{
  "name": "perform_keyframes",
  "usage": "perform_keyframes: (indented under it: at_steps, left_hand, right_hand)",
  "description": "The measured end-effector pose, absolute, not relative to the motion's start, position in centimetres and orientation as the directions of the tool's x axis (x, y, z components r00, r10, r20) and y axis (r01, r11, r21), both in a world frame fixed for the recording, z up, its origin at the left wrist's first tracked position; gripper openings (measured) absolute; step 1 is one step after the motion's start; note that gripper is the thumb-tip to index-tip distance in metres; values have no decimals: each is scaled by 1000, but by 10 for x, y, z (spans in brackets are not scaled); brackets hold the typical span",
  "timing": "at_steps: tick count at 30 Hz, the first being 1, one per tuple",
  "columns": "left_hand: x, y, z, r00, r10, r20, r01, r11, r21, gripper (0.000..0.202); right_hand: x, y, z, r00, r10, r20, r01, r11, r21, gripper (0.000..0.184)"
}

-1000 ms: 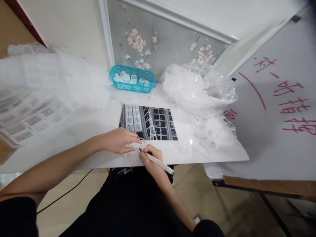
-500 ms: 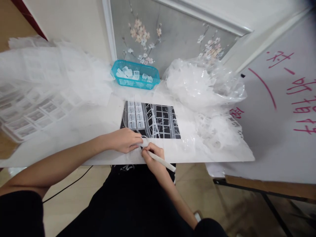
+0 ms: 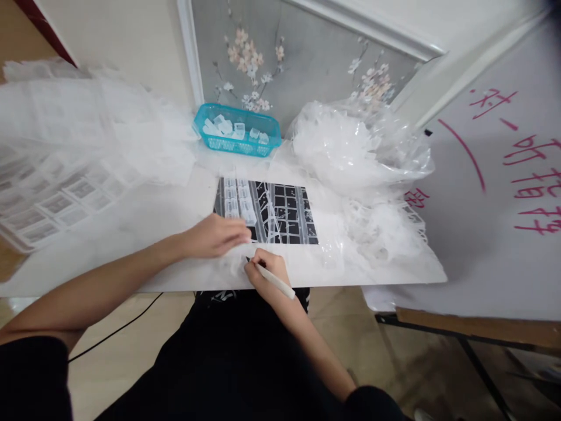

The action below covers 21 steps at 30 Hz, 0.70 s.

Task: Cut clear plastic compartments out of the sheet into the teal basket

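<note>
My right hand (image 3: 268, 273) grips a craft knife (image 3: 277, 282) with a white handle; its dark tip points left, just above the table. By that tip lies a clear, thin plastic scrap (image 3: 238, 264). My left hand (image 3: 221, 235) is up at the lower left of a black printed sheet (image 3: 287, 213), slightly blurred, its fingers pressed together. Its fingertips meet the lower end of the clear plastic boxes (image 3: 239, 202) lined up on the sheet. Whatever those fingers hold, if anything, is hidden.
A blue basket (image 3: 239, 146) with clear pieces stands at the back. Stacked clear plastic sheets (image 3: 65, 199) fill the left. On the right are a full clear bag (image 3: 350, 146) and a heap of plastic scraps (image 3: 381, 228). A whiteboard (image 3: 491, 245) borders the table's right side.
My left hand has moved up and left, off the spot by the knife tip, to the boxes. Those boxes now sit slightly askew. The knife hand has shifted a little left.
</note>
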<state>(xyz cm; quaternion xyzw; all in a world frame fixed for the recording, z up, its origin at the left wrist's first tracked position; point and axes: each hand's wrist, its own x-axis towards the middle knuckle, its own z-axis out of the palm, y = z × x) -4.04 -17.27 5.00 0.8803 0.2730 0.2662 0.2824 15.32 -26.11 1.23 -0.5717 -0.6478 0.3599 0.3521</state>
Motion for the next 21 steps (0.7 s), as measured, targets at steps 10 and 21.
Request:
perform_keyframes:
  at_steps: [10, 21]
  left_hand:
    - [-66, -129, 76, -134, 939, 317, -229, -340, 912, 20]
    - [-27, -151, 38, 617, 718, 323, 667, -695, 269, 29]
  right_hand:
    - [173, -225, 47, -185, 981, -53, 154, -25, -988, 12]
    - [192, -146, 4, -285, 950, -125, 186, -74, -980, 15]
